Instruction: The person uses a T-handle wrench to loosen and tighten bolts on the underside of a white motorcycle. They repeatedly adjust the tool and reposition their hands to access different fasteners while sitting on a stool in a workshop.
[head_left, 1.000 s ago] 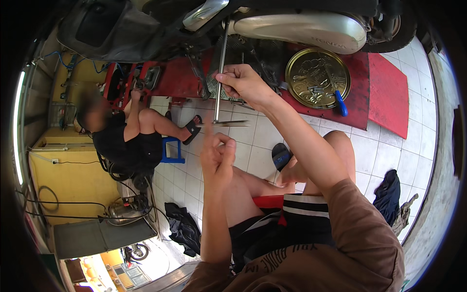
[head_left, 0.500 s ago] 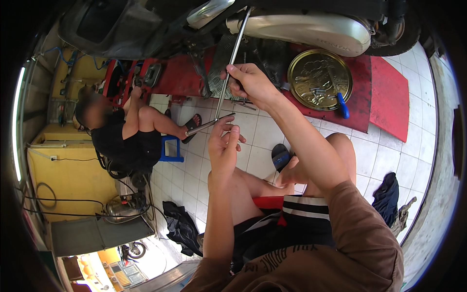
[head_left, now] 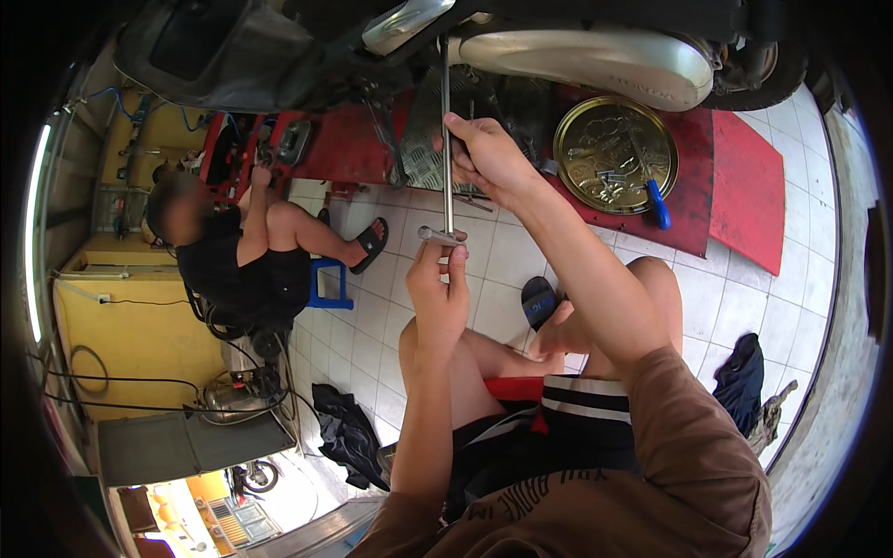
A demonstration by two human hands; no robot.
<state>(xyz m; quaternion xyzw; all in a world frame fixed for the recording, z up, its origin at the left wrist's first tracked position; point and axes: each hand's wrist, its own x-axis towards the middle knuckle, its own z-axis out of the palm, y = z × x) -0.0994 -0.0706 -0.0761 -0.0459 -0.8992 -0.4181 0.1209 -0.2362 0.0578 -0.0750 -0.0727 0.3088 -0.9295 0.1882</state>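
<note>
Closed loosely around long silver metal T-handled wrench [head_left: 447, 186] with right hand [head_left: 488, 163], fingertips partly hidden. Pinching its crossbar [head_left: 436, 235] with left hand [head_left: 441, 279], exact finger contact hard to make out. Lost in dark beside silver-and-black motorcycle [head_left: 577, 60], cut off above: wrench's far end. Scattered on round brass-coloured tray [head_left: 586, 139]: metal pieces [head_left: 610, 176], too small to identify.
</note>
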